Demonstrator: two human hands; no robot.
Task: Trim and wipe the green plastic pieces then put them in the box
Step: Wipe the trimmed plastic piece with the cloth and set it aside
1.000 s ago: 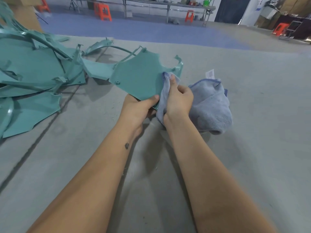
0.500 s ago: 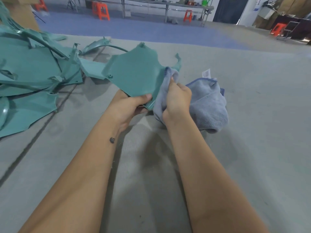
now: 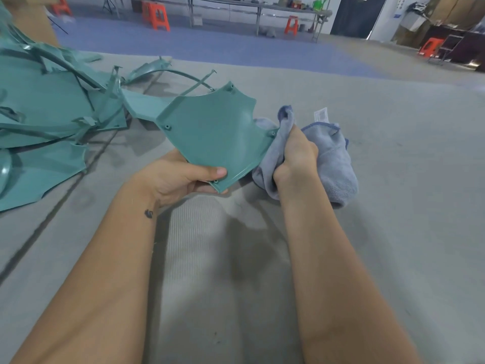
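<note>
A wide grey desk (image 3: 393, 179) runs ahead of you, with orange stools (image 3: 156, 14) and a long bench far back in the hall.

Head view: your left hand (image 3: 181, 177) pinches the panel (image 3: 212, 135) at its near corner, thumb on top, fingers under, holding it tilted above the desk. Your right hand (image 3: 296, 156) is bunched round the cloth (image 3: 333, 164), pressing a fold against the panel's right edge. The wipe looks under way. Keep the left grip firm and near the corner so the thin plastic doesn't flex, and run the cloth along the edge and round the screw bosses, where dust would likely lodge. More panels (image 3: 47, 114) lie heaped to your left. No box is in sight.
</note>
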